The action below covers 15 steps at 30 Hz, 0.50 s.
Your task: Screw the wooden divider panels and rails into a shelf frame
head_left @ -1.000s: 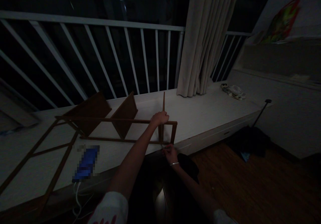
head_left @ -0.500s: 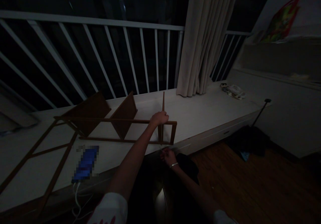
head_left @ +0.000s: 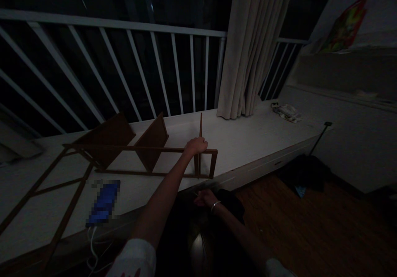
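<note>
A brown wooden shelf frame (head_left: 141, 149) lies on its side on the white window ledge (head_left: 248, 144), with slanted boards (head_left: 153, 138) between its rails. My left hand (head_left: 196, 145) is closed round the frame's top rail at its right end, beside an upright thin board (head_left: 200, 128). My right hand (head_left: 204, 197) is lower, just off the ledge's front edge, fingers pinched on a small thin object I cannot make out. A bracelet sits on that wrist.
A blurred blue phone (head_left: 103, 202) with a white cable (head_left: 93, 244) lies on the ledge at left. White railing bars (head_left: 149, 70) and a beige curtain (head_left: 251, 49) stand behind. A crumpled cloth (head_left: 285, 111) lies at far right. Dark wooden floor (head_left: 310, 227) below.
My right hand has pulled back from the frame's lower right corner and dropped below the ledge edge. My left hand stays on the rail.
</note>
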### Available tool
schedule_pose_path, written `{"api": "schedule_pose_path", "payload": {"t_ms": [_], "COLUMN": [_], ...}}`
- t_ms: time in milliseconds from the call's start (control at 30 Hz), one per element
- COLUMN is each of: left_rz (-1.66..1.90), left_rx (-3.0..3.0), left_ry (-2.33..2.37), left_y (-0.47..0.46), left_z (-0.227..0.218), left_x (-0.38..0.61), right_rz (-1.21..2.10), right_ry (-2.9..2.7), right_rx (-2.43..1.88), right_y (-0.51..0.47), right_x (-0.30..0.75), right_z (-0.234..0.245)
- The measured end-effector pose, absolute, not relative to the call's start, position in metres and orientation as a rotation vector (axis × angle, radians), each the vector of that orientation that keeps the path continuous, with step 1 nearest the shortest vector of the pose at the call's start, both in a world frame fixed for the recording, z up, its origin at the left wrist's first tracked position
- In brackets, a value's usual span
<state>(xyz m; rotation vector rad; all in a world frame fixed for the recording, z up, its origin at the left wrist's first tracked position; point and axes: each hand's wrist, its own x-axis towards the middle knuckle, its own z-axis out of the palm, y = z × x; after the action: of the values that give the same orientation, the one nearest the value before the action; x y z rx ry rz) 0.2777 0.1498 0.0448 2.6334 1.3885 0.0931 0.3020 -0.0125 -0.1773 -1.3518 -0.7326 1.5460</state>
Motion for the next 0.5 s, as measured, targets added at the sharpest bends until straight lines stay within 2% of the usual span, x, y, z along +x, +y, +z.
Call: {"api": "schedule_pose_path", "payload": {"t_ms": [500], "left_rz": [0.035], "left_rx": [2.619], "left_ry": [1.394], "left_y": [0.147], "left_z": [0.049], "left_x": [0.277], "right_rz": [1.437], "right_ry": [-0.504], "right_rx": [-1.276], "right_y": [0.001], "right_x": [0.309], "right_z": [-0.174]}}
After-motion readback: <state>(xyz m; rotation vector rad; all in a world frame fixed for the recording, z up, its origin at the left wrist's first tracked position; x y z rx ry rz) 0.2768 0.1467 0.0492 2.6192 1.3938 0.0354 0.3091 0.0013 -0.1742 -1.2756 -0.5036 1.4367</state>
